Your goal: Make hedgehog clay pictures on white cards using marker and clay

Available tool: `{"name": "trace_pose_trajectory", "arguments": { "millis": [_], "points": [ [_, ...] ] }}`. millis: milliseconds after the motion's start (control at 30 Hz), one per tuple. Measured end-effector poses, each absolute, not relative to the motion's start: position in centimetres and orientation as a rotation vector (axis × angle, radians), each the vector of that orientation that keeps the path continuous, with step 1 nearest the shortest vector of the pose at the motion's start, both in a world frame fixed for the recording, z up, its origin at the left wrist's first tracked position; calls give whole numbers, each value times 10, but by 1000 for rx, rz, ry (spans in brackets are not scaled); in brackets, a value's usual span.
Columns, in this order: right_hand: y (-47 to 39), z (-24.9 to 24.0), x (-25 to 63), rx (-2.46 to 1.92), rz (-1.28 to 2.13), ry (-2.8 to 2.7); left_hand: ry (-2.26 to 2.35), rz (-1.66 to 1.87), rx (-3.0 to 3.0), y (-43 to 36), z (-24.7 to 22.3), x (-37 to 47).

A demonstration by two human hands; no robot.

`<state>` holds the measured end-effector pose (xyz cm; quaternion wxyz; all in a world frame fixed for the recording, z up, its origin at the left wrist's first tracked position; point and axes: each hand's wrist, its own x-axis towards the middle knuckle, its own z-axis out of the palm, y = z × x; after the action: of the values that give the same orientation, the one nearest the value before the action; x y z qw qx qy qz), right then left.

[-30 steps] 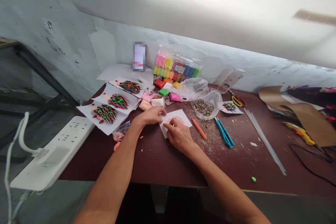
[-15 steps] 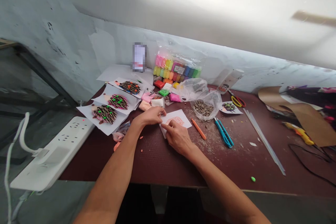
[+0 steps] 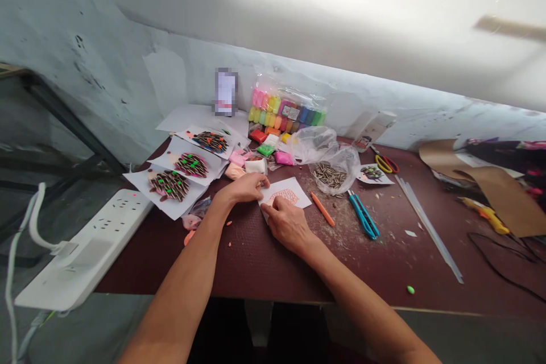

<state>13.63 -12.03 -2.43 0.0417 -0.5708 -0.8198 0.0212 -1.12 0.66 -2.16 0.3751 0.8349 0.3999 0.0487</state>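
Note:
A small white paper card [image 3: 301, 198] lies on the brown table, bearing an orange patterned shape [image 3: 285, 197] partly covered by my right hand. At the card's left edge, my left hand [image 3: 247, 189] is closed, its fingers bent and its fingertips and thumb gripping the paper. My right hand [image 3: 288, 223] rests over the lower left of the card, forefinger pressing down near the edge and the other fingers curled under. Whatever lies beneath those curled fingers is hidden. Just right of the card is an orange pen-shaped stick [image 3: 323, 209].
Cards with spiky hedgehog figures [image 3: 169, 185] lie left, near a white power strip [image 3: 91, 244]. Behind are clay packets [image 3: 265, 150] and a plastic bag of small brown pieces [image 3: 330, 175]. Rightward lie a blue cutter [image 3: 364, 216], scissors [image 3: 386, 164], clear sticks [image 3: 429, 227] and a yellow glue gun [image 3: 486, 215].
My right hand has shifted very slightly left and down on the card, its forefinger still at the edge. My left hand stays in nearly the same place.

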Motion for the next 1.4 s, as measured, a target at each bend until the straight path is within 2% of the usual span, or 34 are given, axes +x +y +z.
{"name": "trace_pose_trajectory", "arguments": {
  "millis": [467,700,1000,1400],
  "points": [
    [-119,-19,132,-1830,72,-2533,1011,125,2138,8,-24,-11],
    [-118,-11,143,-1876,56,-2318,1005,143,2101,8,-25,-12],
    [-112,-23,153,-1713,242,-1999,1019,192,2068,5,-25,-14],
    [-116,-18,151,-1800,300,-2127,1002,124,2081,4,-19,-15]
  ]
}}
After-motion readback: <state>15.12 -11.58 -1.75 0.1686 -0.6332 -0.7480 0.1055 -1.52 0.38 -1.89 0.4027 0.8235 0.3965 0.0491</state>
